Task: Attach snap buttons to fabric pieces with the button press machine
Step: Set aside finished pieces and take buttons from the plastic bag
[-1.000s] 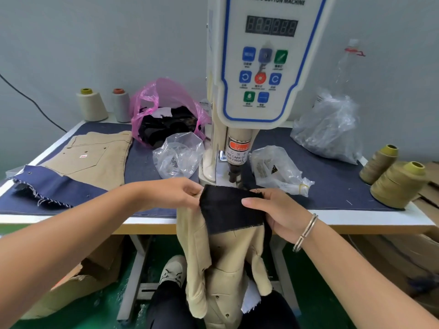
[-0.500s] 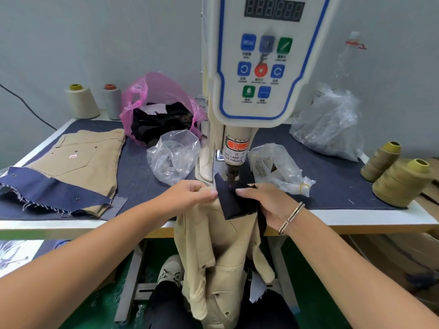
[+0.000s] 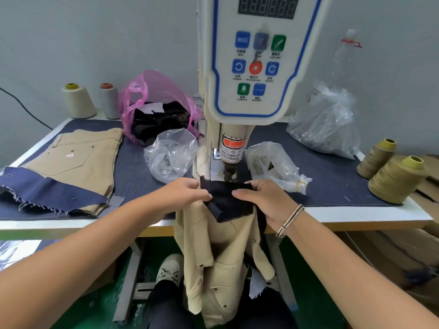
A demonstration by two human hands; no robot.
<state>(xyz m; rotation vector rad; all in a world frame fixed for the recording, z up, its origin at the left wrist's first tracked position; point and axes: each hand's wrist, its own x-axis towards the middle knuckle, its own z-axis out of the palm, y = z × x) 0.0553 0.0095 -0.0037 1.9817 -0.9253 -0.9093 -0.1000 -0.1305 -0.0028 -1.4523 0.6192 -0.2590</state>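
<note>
Both forearms are bare; a thin silver bangle [image 3: 290, 220] circles the right wrist. Dark trousers [image 3: 166, 309], a pale laced shoe [image 3: 169, 269].

We see the white button press machine [image 3: 256, 67] standing mid-bench [image 3: 356, 213], the folded tan trousers [image 3: 78, 160] lying to its left, the pink plastic bag [image 3: 152, 91] behind them, and two olive thread cones [image 3: 394, 179] at the right edge.

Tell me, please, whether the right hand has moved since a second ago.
Yes: the right hand has edged forward, towards the machine's punch.
</note>
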